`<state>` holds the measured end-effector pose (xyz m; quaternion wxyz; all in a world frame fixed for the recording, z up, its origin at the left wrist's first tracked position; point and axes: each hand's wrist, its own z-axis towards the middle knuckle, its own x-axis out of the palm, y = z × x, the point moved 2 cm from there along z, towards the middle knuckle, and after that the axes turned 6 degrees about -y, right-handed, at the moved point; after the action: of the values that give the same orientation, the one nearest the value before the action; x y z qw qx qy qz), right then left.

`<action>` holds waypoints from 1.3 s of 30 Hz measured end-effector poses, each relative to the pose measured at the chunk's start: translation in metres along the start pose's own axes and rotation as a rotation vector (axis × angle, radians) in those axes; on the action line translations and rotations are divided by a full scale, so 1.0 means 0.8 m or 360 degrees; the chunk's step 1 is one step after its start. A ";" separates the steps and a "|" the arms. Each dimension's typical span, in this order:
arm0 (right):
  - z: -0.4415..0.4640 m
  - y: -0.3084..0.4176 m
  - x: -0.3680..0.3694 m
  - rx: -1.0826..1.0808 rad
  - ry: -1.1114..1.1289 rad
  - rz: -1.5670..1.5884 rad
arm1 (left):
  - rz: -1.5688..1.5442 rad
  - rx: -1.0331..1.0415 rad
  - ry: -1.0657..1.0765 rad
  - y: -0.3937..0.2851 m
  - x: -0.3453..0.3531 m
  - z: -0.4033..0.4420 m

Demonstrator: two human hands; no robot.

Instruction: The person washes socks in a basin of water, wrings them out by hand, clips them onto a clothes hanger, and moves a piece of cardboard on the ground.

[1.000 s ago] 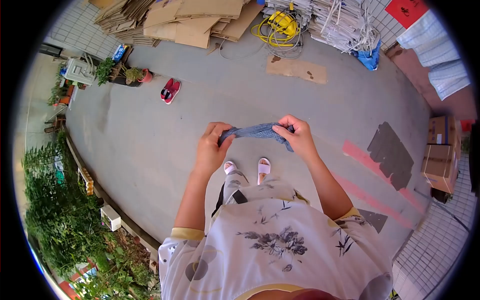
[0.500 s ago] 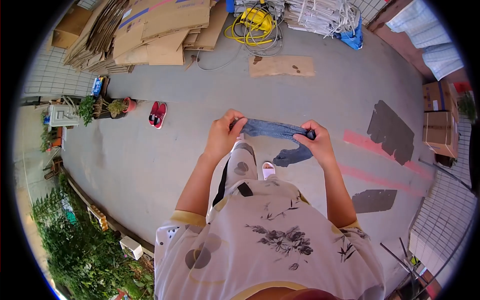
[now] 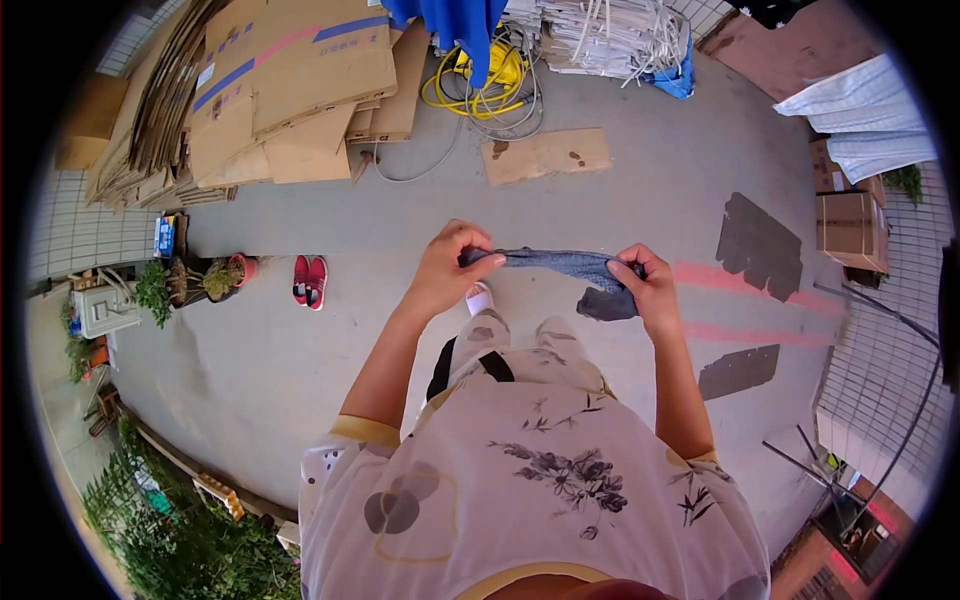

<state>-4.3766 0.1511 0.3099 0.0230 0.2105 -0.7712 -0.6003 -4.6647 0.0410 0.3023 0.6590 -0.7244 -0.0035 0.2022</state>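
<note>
A blue-grey sock (image 3: 560,262) is stretched sideways between my hands, in front of my body and above the floor. Closed on its left end is my left hand (image 3: 452,268), with thumb and fingers pinching the dark cloth. My right hand (image 3: 650,290) grips the other end, also in a pinch. Below the right hand a loose foot-shaped part (image 3: 608,305) of the same cloth hangs down. Whether this is one sock or a pair, I cannot tell.
Flattened cardboard (image 3: 300,70) leans at the far left, near a yellow hose (image 3: 440,95) and hanging blue cloth (image 3: 465,30). Red shoes (image 3: 310,282) and potted plants (image 3: 215,282) stand left. Boxes (image 3: 850,230) and striped cloth (image 3: 865,115) are at right.
The view has shifted as I walk; a blue cloth now shows at the top. The stretched sock looks narrower, and its loose part hangs closer to my right hand. Both hands keep their grip.
</note>
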 end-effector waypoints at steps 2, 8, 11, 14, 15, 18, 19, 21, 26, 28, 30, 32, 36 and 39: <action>0.001 0.013 0.012 -0.0021 -0.0028 -0.0111 | 0.0051 0.0100 -0.0158 -0.002 -0.009 0.018; 0.017 0.019 0.023 -0.0012 0.0090 -0.0245 | -0.0202 -0.0435 0.0107 -0.039 -0.013 0.047; 0.048 0.004 0.008 -0.0032 0.0088 -0.0267 | -0.0450 -0.0326 0.0191 -0.055 -0.012 0.058; 0.082 -0.010 -0.011 -0.0069 0.0305 -0.0409 | -0.0529 -0.0373 0.0008 -0.055 0.000 0.063; 0.090 -0.007 -0.014 -0.0100 0.0400 -0.0549 | -0.0319 -0.0367 -0.0049 -0.057 0.007 0.063; 0.098 0.016 -0.020 -0.0355 0.0546 -0.0990 | 0.0406 0.0095 -0.0241 -0.076 0.037 0.066; 0.096 0.034 -0.014 -0.0383 0.0565 -0.0835 | 0.0360 0.0072 -0.0236 -0.083 0.049 0.069; 0.097 0.069 -0.001 -0.0436 0.0584 -0.0527 | 0.0264 0.0036 -0.0217 -0.105 0.075 0.079; 0.109 0.080 0.016 -0.0271 0.0779 0.0033 | 0.0213 0.0229 -0.0327 -0.123 0.116 0.094; 0.118 0.074 0.013 -0.0296 0.0694 0.0074 | 0.0175 0.0305 -0.0417 -0.126 0.113 0.097; 0.131 0.072 0.002 -0.0169 0.0577 0.0229 | 0.0040 -0.0068 -0.0273 -0.125 0.107 0.096; 0.140 0.074 -0.015 0.0070 0.0477 0.0461 | 0.0001 -0.0339 -0.0234 -0.119 0.095 0.091; 0.174 0.070 -0.052 0.0000 0.0305 0.0650 | -0.0259 -0.0428 -0.0451 -0.098 0.055 0.093; 0.181 0.077 -0.068 -0.0061 0.0270 0.0542 | -0.0389 -0.0582 -0.0362 -0.102 0.062 0.098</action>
<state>-4.3874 0.3149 0.3390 0.1932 0.1263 -0.7795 -0.5823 -4.6213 0.1401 0.3625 0.5320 -0.7984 -0.2017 0.1972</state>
